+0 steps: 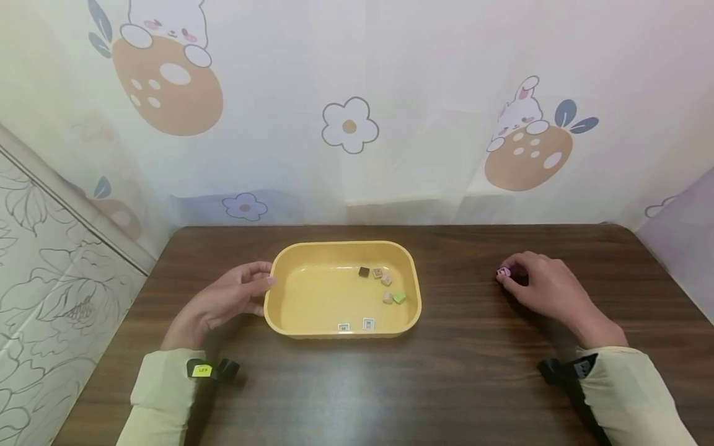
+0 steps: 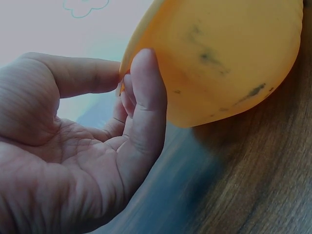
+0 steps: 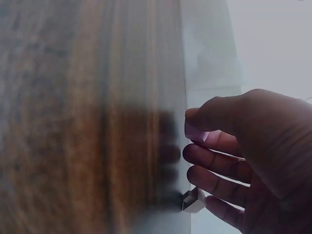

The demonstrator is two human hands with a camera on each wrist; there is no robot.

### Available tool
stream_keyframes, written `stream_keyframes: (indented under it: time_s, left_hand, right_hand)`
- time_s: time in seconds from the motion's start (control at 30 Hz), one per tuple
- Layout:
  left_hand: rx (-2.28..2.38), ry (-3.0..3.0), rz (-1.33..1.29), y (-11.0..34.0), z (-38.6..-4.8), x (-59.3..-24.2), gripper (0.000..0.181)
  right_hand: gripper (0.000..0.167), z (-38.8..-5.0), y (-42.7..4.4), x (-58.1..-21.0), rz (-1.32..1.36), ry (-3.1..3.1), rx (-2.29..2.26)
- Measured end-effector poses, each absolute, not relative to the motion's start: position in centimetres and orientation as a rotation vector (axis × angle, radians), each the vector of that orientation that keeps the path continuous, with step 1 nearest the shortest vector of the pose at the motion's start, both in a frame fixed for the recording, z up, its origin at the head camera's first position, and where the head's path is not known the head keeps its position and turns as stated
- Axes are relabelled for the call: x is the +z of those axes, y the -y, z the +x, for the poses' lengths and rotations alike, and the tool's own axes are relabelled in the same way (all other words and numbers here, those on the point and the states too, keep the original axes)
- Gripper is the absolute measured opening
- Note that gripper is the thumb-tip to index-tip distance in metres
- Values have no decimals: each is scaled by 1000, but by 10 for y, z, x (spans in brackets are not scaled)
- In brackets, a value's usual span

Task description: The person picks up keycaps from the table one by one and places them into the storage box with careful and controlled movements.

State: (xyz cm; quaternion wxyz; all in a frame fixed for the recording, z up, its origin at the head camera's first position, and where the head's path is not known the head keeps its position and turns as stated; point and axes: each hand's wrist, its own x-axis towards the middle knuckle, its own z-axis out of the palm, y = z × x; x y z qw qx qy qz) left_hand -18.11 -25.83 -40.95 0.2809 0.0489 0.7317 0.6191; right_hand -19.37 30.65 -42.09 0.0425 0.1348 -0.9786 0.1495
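Note:
A yellow plastic tray point(image 1: 312, 303) with rounded corners rests on the table, left of centre. My left hand point(image 1: 237, 291) pinches its left rim between thumb and fingers; the left wrist view shows the tray's outer side, tilted in that picture, beside the hand point(image 2: 92, 136). Out to the right, my right hand point(image 1: 549, 285) pinches a small purple-pink cube point(image 1: 504, 271) between thumb and index finger, just over the tabletop. Under the little finger, the right wrist view shows a second small pale block point(image 3: 193, 201) with a dark side, hidden from the head view.
Inside the tray lie a dark brown cube point(image 1: 364, 272), a printed tan cube point(image 1: 377, 272), pale cubes point(image 1: 387, 297), a green cube point(image 1: 399, 297), and two white-marked pieces point(image 1: 368, 324) by the front wall. The brown wooden table point(image 1: 457, 365) meets a patterned curtain point(image 1: 424, 124) behind.

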Motion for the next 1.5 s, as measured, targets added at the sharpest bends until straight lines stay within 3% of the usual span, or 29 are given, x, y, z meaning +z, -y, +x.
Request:
stream_keyframes:
  time_s: [1.5]
  left_hand:
    - [1671,-1964,129,259,-181,-412,49]
  right_hand:
    - [13,-195,-269,-415,552,2699,762]
